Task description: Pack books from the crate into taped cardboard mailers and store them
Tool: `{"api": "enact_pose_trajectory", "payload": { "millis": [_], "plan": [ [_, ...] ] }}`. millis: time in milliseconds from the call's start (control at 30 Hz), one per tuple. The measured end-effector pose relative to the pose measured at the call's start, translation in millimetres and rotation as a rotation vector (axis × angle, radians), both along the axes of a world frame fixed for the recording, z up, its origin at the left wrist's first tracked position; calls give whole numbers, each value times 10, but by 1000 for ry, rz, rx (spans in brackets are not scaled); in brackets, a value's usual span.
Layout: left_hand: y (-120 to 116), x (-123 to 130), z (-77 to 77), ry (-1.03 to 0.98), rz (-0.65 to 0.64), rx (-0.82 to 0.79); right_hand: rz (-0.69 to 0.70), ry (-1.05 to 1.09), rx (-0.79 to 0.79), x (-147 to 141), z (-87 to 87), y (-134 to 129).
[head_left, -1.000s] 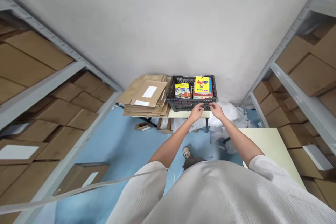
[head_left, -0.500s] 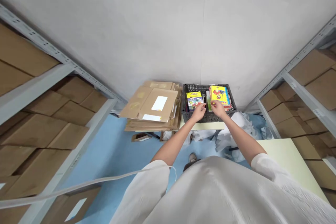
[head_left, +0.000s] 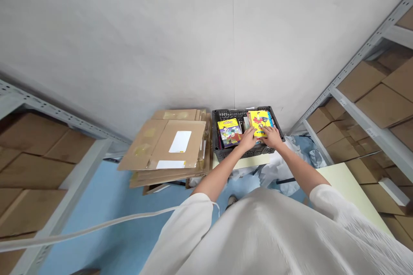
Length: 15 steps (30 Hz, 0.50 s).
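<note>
I am reaching over the near rim of the black plastic crate (head_left: 254, 151), where open air is giving my left hand (head_left: 248, 139) and right hand (head_left: 272, 136) a way in from above. The yellow picture book (head_left: 259, 121) is blocking the way down on the right. Flattened cardboard boxes (head_left: 158, 144) are crowding the crate's left side, and the wall (head_left: 193, 38) is closing off the back. Room is opening rightward before the metal shelving (head_left: 356, 117); a white cord (head_left: 129, 222) (thin, yet an obstacle) is crossing my lower left.
</note>
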<state>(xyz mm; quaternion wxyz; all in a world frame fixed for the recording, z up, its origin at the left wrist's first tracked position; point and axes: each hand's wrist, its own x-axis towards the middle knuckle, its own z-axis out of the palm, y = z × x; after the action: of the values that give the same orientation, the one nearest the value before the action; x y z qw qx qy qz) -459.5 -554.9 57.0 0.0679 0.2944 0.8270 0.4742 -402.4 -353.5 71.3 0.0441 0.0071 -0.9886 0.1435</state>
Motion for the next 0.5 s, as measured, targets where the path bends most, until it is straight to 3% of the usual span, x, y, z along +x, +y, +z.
{"api": "enact_pose_trajectory", "payload": {
  "millis": [200,367,500],
  "plan": [
    [82,4,-17,49,-44,-88,81,1,6,162,110,-21],
    [65,-40,60,92,-56,-149,61,26,19,226,144,-72],
    [29,-65,135,119,-79,-87,52,42,37,255,211,-112]
  ]
}}
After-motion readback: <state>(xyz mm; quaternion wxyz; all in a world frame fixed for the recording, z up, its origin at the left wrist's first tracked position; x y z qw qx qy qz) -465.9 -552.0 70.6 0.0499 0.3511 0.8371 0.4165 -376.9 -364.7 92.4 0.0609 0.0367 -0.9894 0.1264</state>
